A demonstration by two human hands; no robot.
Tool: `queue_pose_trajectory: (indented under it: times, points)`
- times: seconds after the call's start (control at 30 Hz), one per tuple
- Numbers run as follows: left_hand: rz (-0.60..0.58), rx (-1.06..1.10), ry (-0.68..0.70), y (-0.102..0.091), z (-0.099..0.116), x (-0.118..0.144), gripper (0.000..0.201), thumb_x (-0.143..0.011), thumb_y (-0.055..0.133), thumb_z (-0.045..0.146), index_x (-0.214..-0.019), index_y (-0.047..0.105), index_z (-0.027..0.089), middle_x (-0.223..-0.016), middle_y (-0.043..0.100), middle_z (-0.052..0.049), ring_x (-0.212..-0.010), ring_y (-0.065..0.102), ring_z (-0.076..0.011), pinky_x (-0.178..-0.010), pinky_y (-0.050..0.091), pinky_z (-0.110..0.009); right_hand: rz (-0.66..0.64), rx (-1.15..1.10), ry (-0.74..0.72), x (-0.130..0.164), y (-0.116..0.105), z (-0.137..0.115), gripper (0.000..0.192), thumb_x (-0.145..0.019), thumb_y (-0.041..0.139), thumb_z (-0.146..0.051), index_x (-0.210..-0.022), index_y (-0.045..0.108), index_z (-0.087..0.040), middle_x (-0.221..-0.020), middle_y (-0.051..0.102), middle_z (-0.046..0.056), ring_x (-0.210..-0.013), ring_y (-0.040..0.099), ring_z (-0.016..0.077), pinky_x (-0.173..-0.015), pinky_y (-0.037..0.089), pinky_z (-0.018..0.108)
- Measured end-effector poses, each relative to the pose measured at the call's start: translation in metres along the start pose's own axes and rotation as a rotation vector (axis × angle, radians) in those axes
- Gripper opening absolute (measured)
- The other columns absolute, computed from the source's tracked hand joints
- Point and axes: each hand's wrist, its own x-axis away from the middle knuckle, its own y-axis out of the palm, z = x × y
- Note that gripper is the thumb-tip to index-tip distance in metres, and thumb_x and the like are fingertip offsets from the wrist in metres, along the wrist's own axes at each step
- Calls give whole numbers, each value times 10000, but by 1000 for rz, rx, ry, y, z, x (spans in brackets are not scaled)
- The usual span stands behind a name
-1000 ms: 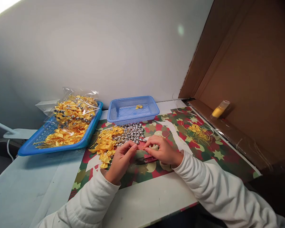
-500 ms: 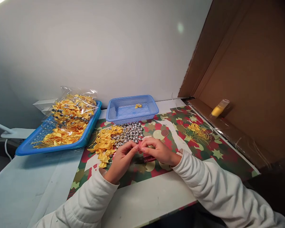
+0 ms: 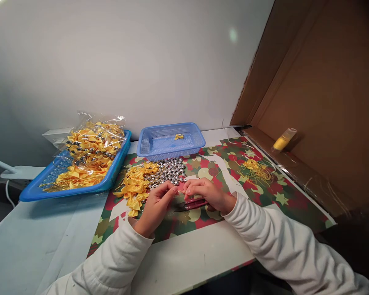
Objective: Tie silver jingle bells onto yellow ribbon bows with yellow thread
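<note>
Where half a second ago my fingertips met, the head view now shows them drawn slightly apart, with a thin strand [image 3: 181, 191] bridging the gap. My left hand [image 3: 156, 207] pinches one side of it between thumb and forefinger, and my right hand [image 3: 209, 194] pinches the other the same way; my remaining fingers curl in. More of the snips [image 3: 195, 204] shows as well, lying just below my right fingers. The beads, bows and baskets have stayed put. The strand looks pale orange and very fine, roughly level, above the patterned mat [image 3: 298, 211]; whatever else my fingertips cover, I cannot tell. Just beyond my hands lie silvery beads [image 3: 169, 171], and touching them on the left, a heap of yellow bows [image 3: 135, 186]. The small basket [image 3: 172, 155] behind the beads holds one bow [image 3: 179, 136]. Further left, the blue tray [image 3: 64, 194] carries a clear bag [image 3: 95, 141] of bows and beads. Yellow threads [image 3: 260, 174] lie tangled over to my right.
</note>
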Motion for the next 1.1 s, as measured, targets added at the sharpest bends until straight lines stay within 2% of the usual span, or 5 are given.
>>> queue_pose_trajectory:
  times: [0.23, 0.53, 0.73, 1.1]
  points:
    - [31, 2, -26, 0, 1, 1, 354, -819, 576, 449, -599, 467, 194, -548, 380, 57, -506, 320, -102, -470, 268, -226, 21, -14, 34, 1, 0, -1, 173, -656, 609, -267, -546, 674, -150, -757, 589, 32, -772, 526, 147, -695, 423, 257]
    - [99, -8, -45, 0, 3, 0, 326, -811, 572, 431, -608, 475, 194, -550, 404, 51, -503, 340, -103, -460, 277, -222, 28, 7, 5, 0, -1, 0, 181, -675, 608, -260, -544, 687, -163, -755, 606, 37, -844, 541, 165, -730, 437, 256]
    - [160, -35, -17, 1, 7, 1, 288, -798, 581, 397, -612, 509, 188, -594, 445, 33, -519, 347, -104, -445, 283, -219, 21, 24, -9, 1, -3, -1, 177, -683, 608, -254, -556, 692, -162, -783, 601, 34, -846, 540, 162, -801, 433, 274]
    - [182, 4, -49, 0, 7, 0, 269, -784, 603, 378, -610, 518, 191, -553, 423, 53, -463, 316, -88, -418, 278, -220, 18, 46, -41, 1, -4, 0, 179, -708, 608, -240, -570, 686, -156, -786, 596, 31, -857, 549, 160, -876, 418, 295]
